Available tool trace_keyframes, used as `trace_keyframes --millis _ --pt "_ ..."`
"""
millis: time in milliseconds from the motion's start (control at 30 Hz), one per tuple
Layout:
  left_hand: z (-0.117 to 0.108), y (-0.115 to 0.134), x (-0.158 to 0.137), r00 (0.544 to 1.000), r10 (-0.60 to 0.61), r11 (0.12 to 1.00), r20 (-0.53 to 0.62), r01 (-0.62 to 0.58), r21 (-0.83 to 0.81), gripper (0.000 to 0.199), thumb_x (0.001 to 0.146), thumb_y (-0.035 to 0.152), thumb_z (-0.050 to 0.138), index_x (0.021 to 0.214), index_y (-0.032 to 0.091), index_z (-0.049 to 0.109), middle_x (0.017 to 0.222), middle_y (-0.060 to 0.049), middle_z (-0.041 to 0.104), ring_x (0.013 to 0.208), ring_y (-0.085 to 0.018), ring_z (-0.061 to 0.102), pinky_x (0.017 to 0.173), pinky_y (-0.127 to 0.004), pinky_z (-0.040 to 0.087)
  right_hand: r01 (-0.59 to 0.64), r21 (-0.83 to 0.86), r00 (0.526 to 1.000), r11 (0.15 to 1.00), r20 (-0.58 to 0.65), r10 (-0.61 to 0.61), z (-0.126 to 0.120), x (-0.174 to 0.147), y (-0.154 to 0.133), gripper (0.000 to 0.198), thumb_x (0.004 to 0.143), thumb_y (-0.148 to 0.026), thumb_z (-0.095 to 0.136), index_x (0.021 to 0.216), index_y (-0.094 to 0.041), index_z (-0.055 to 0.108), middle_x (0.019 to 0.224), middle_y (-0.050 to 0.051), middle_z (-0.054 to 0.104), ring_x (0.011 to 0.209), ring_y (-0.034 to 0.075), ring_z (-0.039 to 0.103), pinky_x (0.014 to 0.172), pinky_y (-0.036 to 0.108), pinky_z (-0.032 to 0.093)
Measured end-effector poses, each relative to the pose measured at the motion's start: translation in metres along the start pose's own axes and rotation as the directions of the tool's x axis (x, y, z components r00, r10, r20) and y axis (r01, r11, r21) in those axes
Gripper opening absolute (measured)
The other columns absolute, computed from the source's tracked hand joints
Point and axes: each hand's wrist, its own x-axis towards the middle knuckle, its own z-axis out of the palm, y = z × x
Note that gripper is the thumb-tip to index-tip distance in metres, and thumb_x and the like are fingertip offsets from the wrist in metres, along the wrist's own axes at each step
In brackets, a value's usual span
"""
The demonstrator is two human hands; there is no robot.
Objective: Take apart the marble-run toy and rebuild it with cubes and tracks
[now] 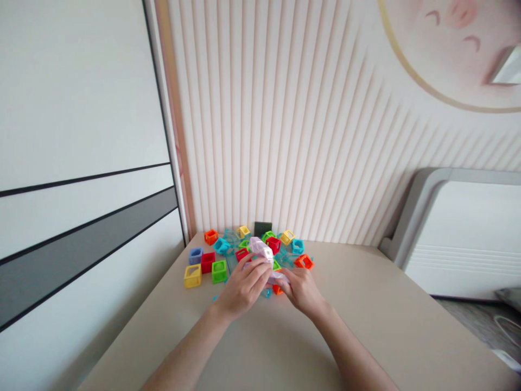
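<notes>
Both hands hold a pale lilac pistol-shaped tool (259, 246) above the blocks; its exact kind is unclear. My left hand (244, 285) is closed over its near left side, with the fingertips near a whitish end part. Lower down, my right hand (302, 290) grips the lilac handle, its thumb lying along it. Around and beyond the hands lie hollow plastic cube blocks: a yellow block (192, 276), a green block (218, 271) and a red block (208, 262) to the left, an orange block (303, 262) to the right. My hands hide some pieces beneath them.
Clear blue plastic pieces (287, 259) lie among the blocks on the beige tabletop (366, 304). A dark green box-like item (262, 228) stands against the ribbed wall (260, 119). A white cabinet (89, 108) borders the left side; a grey-white headboard (459, 217) is at right.
</notes>
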Motion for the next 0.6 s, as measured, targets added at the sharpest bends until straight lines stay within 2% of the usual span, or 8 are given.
trace_keyframes --millis 167,267,333,367,433,500,567,600 --pt "0.001 0.003 0.000 0.999 0.047 0.999 -0.020 -0.046 0.012 0.040 0.098 0.013 0.055 0.137 0.012 0.052 0.117 -0.012 0.071 0.120 -0.025 0.063 0.107 -0.048 0.050 0.069 0.023 0.997 0.997 -0.028 -0.068 -0.008 0.000 -0.002 0.060 0.102 -0.060 0.027 0.072 -0.020 0.061 0.057 0.004 0.057 0.049 0.016 0.046 0.053 0.030 0.030" --pt "0.000 0.003 -0.001 0.996 0.090 0.996 -0.016 -0.090 -0.010 0.039 0.098 0.010 0.053 0.138 0.011 0.052 0.119 -0.013 0.071 0.122 -0.025 0.061 0.106 -0.045 0.052 0.073 0.190 0.995 0.979 -0.074 -0.060 -0.011 0.002 -0.009 0.068 0.100 -0.066 0.019 0.066 -0.021 0.058 0.057 0.005 0.056 0.051 0.017 0.046 0.054 0.031 0.034" --pt "0.000 0.004 0.000 0.991 0.130 0.991 0.007 -0.130 -0.028 0.038 0.098 0.010 0.052 0.136 0.012 0.053 0.120 -0.012 0.072 0.123 -0.025 0.061 0.105 -0.044 0.053 -0.035 0.382 0.984 0.923 -0.147 0.098 -0.011 0.005 -0.014 0.073 0.099 -0.067 0.011 0.063 -0.022 0.055 0.058 0.005 0.056 0.053 0.017 0.049 0.055 0.031 0.038" --pt "0.000 0.006 0.001 0.987 0.156 0.987 0.025 -0.155 -0.034 0.036 0.099 0.011 0.051 0.135 0.012 0.054 0.120 -0.012 0.072 0.123 -0.025 0.062 0.105 -0.044 0.053 -0.115 0.476 0.963 0.872 -0.162 0.215 -0.011 0.006 -0.015 0.072 0.100 -0.066 0.012 0.064 -0.021 0.055 0.059 0.004 0.056 0.054 0.017 0.051 0.056 0.030 0.039" --pt "-0.001 0.009 0.004 0.974 0.218 0.976 0.067 -0.216 -0.038 0.032 0.099 0.012 0.051 0.130 0.013 0.058 0.118 -0.011 0.073 0.122 -0.025 0.063 0.105 -0.042 0.053 -0.264 0.605 0.904 0.751 -0.116 0.412 -0.010 0.010 -0.016 0.061 0.100 -0.065 0.026 0.075 -0.020 0.060 0.063 0.002 0.056 0.056 0.016 0.052 0.056 0.028 0.042" --pt "0.000 0.013 0.006 0.959 0.267 0.964 0.097 -0.265 -0.034 0.027 0.098 0.014 0.052 0.123 0.013 0.063 0.117 -0.010 0.073 0.121 -0.025 0.064 0.106 -0.041 0.052 -0.357 0.643 0.881 0.678 -0.009 0.473 -0.009 0.012 -0.015 0.047 0.096 -0.062 0.047 0.099 -0.019 0.064 0.070 0.000 0.057 0.058 0.014 0.053 0.054 0.026 0.043" --pt "0.002 0.017 0.008 0.953 0.285 0.958 0.106 -0.284 -0.030 0.024 0.098 0.014 0.052 0.119 0.014 0.065 0.116 -0.009 0.074 0.119 -0.025 0.064 0.106 -0.040 0.052 -0.406 0.636 0.882 0.657 0.084 0.463 -0.006 0.013 -0.012 0.049 0.092 -0.059 0.057 0.121 -0.020 0.061 0.078 0.000 0.060 0.061 0.014 0.055 0.054 0.025 0.045" --pt "0.003 0.018 0.009 0.954 0.283 0.959 0.104 -0.281 -0.030 0.024 0.098 0.013 0.052 0.118 0.014 0.065 0.115 -0.009 0.074 0.119 -0.025 0.065 0.106 -0.040 0.052 -0.420 0.631 0.880 0.652 0.108 0.462 -0.005 0.013 -0.011 0.050 0.092 -0.057 0.058 0.126 -0.020 0.060 0.081 0.001 0.062 0.063 0.015 0.057 0.056 0.026 0.046"
